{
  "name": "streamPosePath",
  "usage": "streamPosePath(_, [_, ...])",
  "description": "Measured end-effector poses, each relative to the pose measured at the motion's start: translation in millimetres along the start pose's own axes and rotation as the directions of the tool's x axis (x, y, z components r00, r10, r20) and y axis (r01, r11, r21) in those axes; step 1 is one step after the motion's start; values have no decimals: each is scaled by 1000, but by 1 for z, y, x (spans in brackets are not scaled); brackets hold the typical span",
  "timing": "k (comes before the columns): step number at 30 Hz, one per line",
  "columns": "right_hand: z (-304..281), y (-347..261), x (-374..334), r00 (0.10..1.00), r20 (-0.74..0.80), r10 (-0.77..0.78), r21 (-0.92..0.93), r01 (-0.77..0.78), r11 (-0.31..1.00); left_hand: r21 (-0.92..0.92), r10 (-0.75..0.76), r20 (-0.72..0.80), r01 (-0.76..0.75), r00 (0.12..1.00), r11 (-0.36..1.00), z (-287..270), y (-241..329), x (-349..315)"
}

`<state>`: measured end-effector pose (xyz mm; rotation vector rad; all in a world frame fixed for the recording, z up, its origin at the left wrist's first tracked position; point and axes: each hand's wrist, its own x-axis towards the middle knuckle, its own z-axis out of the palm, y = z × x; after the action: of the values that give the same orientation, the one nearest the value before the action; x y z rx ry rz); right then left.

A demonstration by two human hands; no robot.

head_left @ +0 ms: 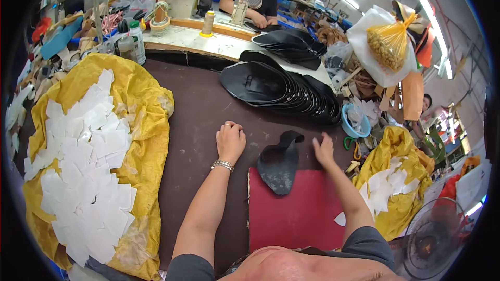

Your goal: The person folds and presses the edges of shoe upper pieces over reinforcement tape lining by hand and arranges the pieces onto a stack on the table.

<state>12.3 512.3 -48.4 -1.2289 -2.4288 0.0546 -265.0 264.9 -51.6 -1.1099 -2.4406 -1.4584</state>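
My left hand (230, 139) rests on the dark brown tabletop with its fingers curled under, so anything inside them is hidden; a metal band circles the wrist. My right hand (324, 150) is held just right of a loose black shoe-upper piece (278, 170), apart from it, with thumb and fingers spread and nothing seen between them. That piece lies bent, its lower end over a red mat (297, 213) and its curled top edge on the brown surface. Beyond both hands a long row of black shoe-upper pieces (281, 89) leans in a stack.
At left, a yellow sack (151, 177) bears many white sheet pieces (94, 177). Another yellow sack (393, 161) with white pieces stands right, near a blue basket (356, 122) and a fan (435, 237). Across the table, a person (255, 15) works at a sewing machine beside a thread cone (208, 23).
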Motion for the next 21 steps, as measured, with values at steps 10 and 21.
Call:
streamPosePath(10, [10,-12,-3,989,145,-18,-137,38,990,62,47,1,-47,999,997,0,-3,10])
streamPosePath(21, [7,-11,-12,994,104,-26,-84,35,996,80,17,67,-23,998,997,4,1,4])
